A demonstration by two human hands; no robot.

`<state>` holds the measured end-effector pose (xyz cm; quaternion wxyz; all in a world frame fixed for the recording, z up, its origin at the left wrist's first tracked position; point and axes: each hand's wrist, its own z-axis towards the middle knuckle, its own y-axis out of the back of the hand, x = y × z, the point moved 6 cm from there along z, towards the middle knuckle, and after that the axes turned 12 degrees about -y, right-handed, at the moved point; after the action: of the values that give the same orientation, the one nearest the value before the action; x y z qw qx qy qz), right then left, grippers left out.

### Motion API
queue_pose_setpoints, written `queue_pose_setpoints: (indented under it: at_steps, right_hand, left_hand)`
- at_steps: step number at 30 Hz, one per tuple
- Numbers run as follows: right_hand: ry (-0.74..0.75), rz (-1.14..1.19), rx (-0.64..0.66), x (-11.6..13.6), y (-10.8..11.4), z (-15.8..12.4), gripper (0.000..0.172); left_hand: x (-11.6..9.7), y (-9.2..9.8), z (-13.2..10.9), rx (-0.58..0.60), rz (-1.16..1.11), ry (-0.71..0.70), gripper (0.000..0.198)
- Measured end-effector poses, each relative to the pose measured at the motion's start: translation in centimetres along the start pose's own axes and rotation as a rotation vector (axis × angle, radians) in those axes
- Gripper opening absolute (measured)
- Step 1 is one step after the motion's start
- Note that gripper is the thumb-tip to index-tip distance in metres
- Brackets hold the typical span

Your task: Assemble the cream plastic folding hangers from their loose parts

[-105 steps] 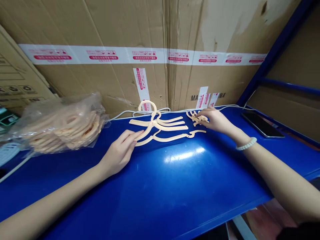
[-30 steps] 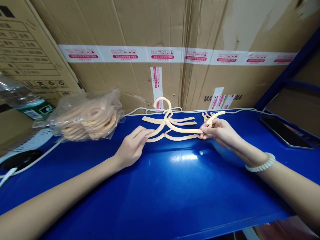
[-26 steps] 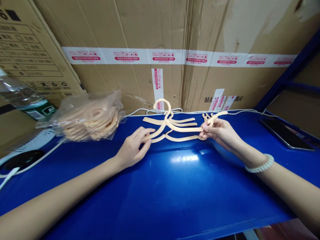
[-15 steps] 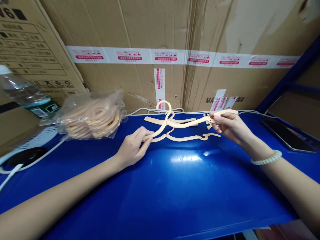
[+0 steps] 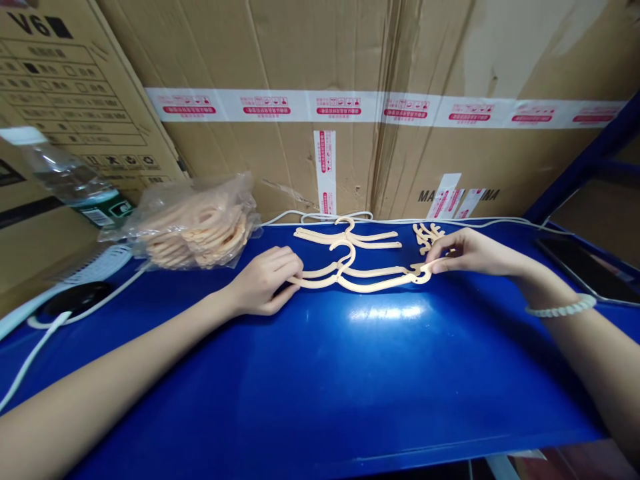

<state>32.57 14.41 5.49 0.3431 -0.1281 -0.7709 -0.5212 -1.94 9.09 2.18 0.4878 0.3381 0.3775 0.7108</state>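
Two cream plastic hangers lie flat on the blue table point(image 5: 350, 373): a near hanger point(image 5: 350, 277) and a far hanger point(image 5: 347, 237) behind it. My left hand point(image 5: 263, 288) pinches the left end of the near hanger with its fingers closed. At the hanger's right end my right hand point(image 5: 467, 253) pinches a small cream clip piece point(image 5: 425, 270) against it. A little heap of loose cream clips point(image 5: 427, 235) rests just behind my right hand.
A clear bag of cream hangers point(image 5: 195, 223) sits at the back left, beside a water bottle point(image 5: 70, 180). White cables point(image 5: 75, 300) and a black disc point(image 5: 73, 300) lie at the left. A dark phone point(image 5: 583, 270) lies at the right. Cardboard boxes point(image 5: 350, 100) wall the back.
The near hanger, lifted and tilted half a second ago, now lies flat on the table. My right hand has come down to its right end with a clip. The view shifted right.
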Motion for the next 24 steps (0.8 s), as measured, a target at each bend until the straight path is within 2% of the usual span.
queue_pose_setpoints:
  at_steps: [10,13,16,21,24]
  right_hand:
    - [-0.017,-0.267,-0.117,-0.4,-0.7,0.6,0.036]
    - [0.012,-0.293,-0.194,0.3,-0.8,0.4,0.039]
    - [0.098,-0.323,-0.266,1.6,-2.0,0.3,0.045]
    - [0.219,-0.340,-0.193,3.1,-5.2,0.4,0.044]
    - [0.199,-0.336,-0.157,2.8,-5.4,0.6,0.034]
  left_hand:
    - [0.3,-0.5,-0.2,0.045,0.037,0.064,0.003]
    - [0.6,-0.8,-0.4,0.060,0.020,0.131,0.018]
    - [1.0,-1.1,-0.5,0.082,-0.017,0.179,0.030]
    - [1.1,-1.4,-0.4,0.110,-0.081,0.133,0.024]
    - [1.0,-1.5,-0.4,0.105,-0.097,0.119,0.025]
